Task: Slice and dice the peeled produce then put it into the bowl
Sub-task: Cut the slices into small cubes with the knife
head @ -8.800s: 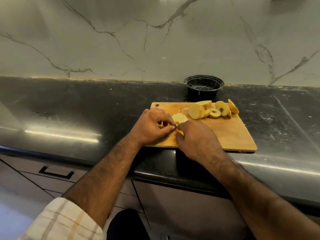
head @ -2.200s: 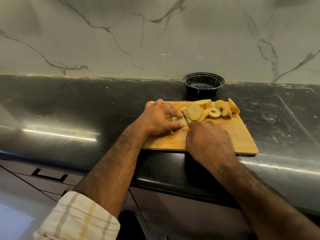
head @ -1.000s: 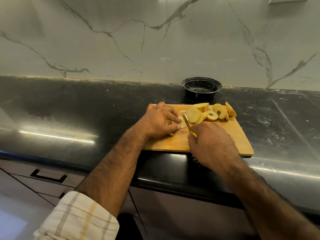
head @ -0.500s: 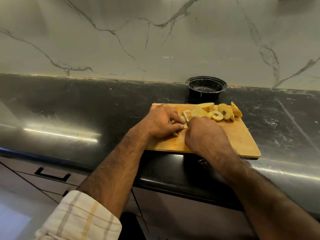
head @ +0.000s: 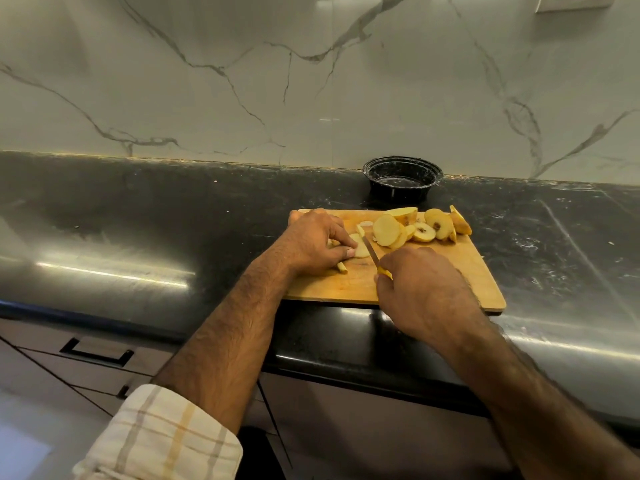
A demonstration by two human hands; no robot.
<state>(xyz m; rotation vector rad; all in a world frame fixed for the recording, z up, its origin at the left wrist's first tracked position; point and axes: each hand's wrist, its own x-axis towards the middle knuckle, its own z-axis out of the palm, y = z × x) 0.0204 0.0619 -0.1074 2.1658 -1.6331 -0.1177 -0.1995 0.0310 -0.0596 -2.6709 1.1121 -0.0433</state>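
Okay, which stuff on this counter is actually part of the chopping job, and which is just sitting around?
Part of the job:
- slice being cut, held by the left hand
- knife, gripped by the right hand
- pile of slices
- cutting board
- black bowl

Just there:
- drawer handle
- wall outlet plate

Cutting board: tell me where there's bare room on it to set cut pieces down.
Bare wood lies on the board at its right near corner, between the right hand and the right edge. The far edge is crowded with slices; the left hand and knife fill the left.
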